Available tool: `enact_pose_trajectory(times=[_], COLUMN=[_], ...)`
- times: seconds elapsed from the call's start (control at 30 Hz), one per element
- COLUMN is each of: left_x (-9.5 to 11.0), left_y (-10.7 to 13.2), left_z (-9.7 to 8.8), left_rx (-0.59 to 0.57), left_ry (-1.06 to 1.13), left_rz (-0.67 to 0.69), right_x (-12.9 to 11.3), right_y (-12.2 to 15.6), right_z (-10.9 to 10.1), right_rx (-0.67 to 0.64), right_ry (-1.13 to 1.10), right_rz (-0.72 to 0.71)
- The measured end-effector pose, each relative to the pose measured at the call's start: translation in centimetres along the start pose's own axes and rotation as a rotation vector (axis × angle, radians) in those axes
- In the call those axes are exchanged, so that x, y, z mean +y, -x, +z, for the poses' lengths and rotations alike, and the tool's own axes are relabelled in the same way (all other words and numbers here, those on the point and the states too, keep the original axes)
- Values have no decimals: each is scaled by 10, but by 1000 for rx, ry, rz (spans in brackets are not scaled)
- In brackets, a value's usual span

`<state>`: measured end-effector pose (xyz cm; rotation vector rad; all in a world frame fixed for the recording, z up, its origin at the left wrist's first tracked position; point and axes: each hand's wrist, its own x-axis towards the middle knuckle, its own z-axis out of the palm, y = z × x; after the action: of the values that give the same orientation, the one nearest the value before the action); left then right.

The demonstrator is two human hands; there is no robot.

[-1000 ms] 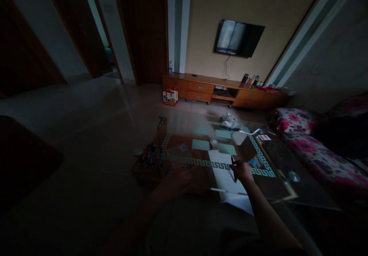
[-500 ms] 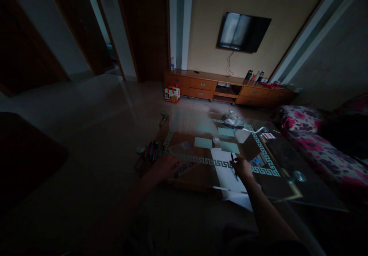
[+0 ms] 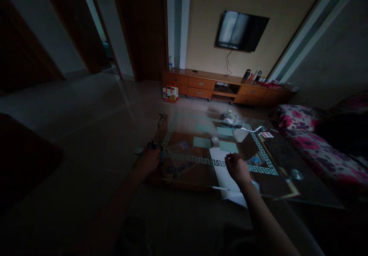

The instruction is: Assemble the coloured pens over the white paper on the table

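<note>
The room is dim. My right hand (image 3: 237,168) is closed over a white sheet of paper (image 3: 222,175) on the glass coffee table (image 3: 270,169). A dark pen tip (image 3: 229,155) sticks out of its fingers. My left hand (image 3: 147,161) reaches the table's left edge and rests on a bunch of coloured pens (image 3: 152,145). Its fingers are too dark to make out. Pale green paper squares (image 3: 201,142) lie just beyond the sheet.
A crumpled plastic bag (image 3: 230,119) and a small red-and-white card (image 3: 266,135) lie at the table's far side. A floral sofa (image 3: 310,141) runs along the right. On the floor beyond are a carton (image 3: 170,94), a wooden cabinet (image 3: 224,88) and a wall television (image 3: 242,31).
My left hand has slid left along the table's front edge onto the pens. My right hand has turned, so the pen now shows only at its tip.
</note>
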<state>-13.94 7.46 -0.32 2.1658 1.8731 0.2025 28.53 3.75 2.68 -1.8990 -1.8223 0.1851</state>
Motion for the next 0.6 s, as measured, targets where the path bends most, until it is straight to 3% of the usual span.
enact_pose_trajectory(times=[0.27, 0.6], left_x=[16, 5], left_y=[-6, -2], left_z=[12, 23], left_rx=[68, 38], left_ry=[-22, -13], left_rz=[99, 168], right_x=[-31, -48], right_y=[17, 27], right_z=[-3, -11], right_rx=[-38, -88], right_ry=[-82, -76], right_rz=[-92, -75])
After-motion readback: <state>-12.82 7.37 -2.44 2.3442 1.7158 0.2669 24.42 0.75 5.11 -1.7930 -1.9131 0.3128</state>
